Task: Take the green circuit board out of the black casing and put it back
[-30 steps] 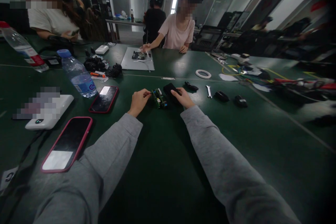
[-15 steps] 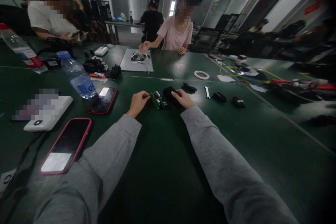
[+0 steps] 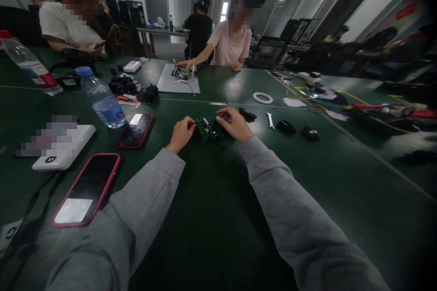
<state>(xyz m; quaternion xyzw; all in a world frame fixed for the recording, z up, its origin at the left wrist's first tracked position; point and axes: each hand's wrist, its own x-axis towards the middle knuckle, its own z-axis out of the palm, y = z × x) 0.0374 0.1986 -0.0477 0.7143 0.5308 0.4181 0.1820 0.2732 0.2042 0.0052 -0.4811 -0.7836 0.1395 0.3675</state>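
Note:
My left hand [image 3: 182,133] pinches the left edge of a green circuit board [image 3: 205,131] between thumb and fingertips. The board is tilted and bears several small components, one of them white, on its upper side. Just right of it, my right hand [image 3: 236,125] curls over a black box-shaped case [image 3: 221,128], thumb and fingers bent at its upper left end. The hand hides most of the case. Board and case are very close together; whether they touch I cannot tell.
Right of my hands lie black parts [image 3: 287,126], a small wrench [image 3: 270,120] and a white tape ring [image 3: 262,97]. To the left are two phones [image 3: 135,131], a water bottle [image 3: 102,97] and a white device [image 3: 73,145]. Opposite, a person [image 3: 230,41] handles a board on a grey mat [image 3: 167,84].
My right hand has shifted up and left over the black case, covering more of it. My left hand stays on the circuit board. The person opposite has lifted one side of their board.

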